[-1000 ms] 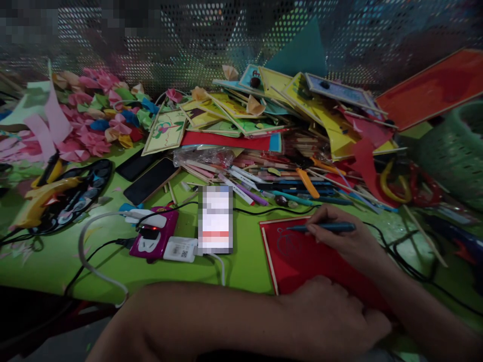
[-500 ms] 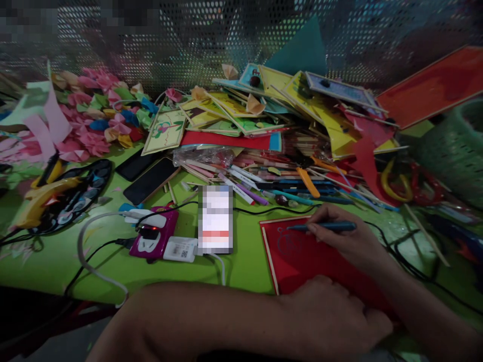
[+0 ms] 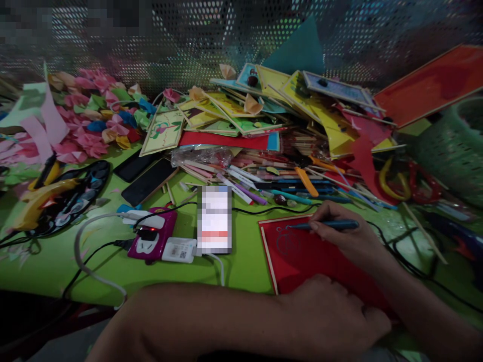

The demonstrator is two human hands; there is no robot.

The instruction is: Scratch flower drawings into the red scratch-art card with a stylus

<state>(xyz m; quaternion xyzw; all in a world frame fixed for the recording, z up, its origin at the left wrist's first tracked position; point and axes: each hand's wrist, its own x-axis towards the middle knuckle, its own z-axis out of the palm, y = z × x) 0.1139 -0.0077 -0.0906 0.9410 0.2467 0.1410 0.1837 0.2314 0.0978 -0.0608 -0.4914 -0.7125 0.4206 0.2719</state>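
Note:
A blue-grey pen [image 3: 341, 224] is pinched in my right hand [image 3: 335, 226], its tip touching the upper left of a red sheet [image 3: 320, 256]. Thin pale strips of wood edge the sheet along its left and top. Near the pen tip is a pale line drawing [image 3: 289, 242], a round shape with two small loops above it. My left hand [image 3: 335, 314] rests over the lower part of the sheet, back of the hand up. Its fingers bend down and are mostly hidden, so their grip does not show.
Left of the sheet lie a lit phone [image 3: 214, 218] and a magenta power socket [image 3: 151, 239] with cables. Behind are loose markers [image 3: 245, 181], stacked framed cards [image 3: 230, 110] and paper flowers [image 3: 90, 115]. A yellow glue gun [image 3: 41, 201], scissors [image 3: 394, 181] and a green basket [image 3: 449, 146] flank them.
The pen tip has moved slightly right, and a second small loop now shows beside the first on the drawing. My left hand stays in place; the view has shifted a little.

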